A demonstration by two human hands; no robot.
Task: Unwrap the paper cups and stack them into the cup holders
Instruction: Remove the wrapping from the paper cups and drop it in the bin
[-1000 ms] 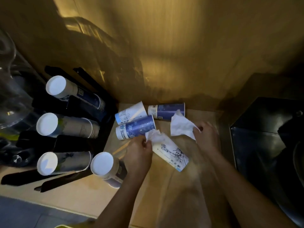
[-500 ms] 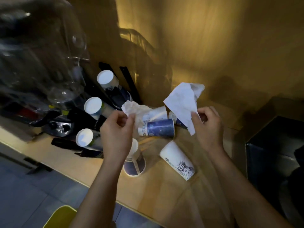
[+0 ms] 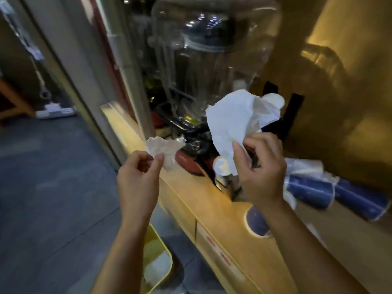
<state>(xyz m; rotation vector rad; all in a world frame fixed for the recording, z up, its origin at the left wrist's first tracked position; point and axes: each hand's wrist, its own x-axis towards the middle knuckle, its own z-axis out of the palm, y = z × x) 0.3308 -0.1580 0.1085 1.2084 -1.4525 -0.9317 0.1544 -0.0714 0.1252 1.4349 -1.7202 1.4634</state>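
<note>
My left hand (image 3: 137, 179) pinches a small crumpled white wrapper (image 3: 164, 148) out over the floor, left of the wooden counter (image 3: 212, 211). My right hand (image 3: 262, 166) holds a larger white wrapper (image 3: 235, 119) up above the counter. Blue paper cups (image 3: 311, 192) lie on their sides on the counter to the right of my right wrist, another blue cup (image 3: 360, 198) beyond them. One cup (image 3: 255, 221) shows partly under my right forearm. The black cup holders (image 3: 294, 111) are mostly hidden behind the raised wrapper.
A big clear water bottle (image 3: 212, 52) on a dispenser stands at the counter's left end. A yellow bin (image 3: 157, 259) with white paper in it sits on the grey floor (image 3: 53, 187) below my left arm. A wooden wall (image 3: 350, 81) backs the counter.
Both hands lifted the torn wrappers off the cups and swung left; my view turned left toward the floor and bin, leaving the cups at the right edge.
</note>
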